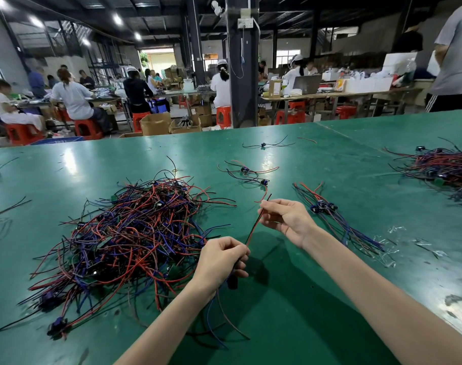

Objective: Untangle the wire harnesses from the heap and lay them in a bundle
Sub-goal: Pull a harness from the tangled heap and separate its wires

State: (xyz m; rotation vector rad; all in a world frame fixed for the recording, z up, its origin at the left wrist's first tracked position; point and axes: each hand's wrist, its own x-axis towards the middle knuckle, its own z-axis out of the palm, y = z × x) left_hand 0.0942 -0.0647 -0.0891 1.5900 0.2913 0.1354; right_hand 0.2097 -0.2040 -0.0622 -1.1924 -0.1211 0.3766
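Note:
A tangled heap of red, blue and black wire harnesses (129, 233) lies on the green table at the left. My left hand (222, 259) grips one harness (253, 227) near its dark connector, with loose wire tails hanging below the fist. My right hand (285, 217) pinches the red and black wires of that same harness higher up, stretching them taut between both hands. To the right of my right hand lies a small straightened bundle of harnesses (330, 214), its wires running toward me.
A couple of loose harnesses (247, 172) and another single one (264, 145) lie farther back on the green table (317, 299). A second big pile (446, 169) sits at the far right. Scraps of clear plastic (396, 230) lie near the bundle. People work at benches beyond.

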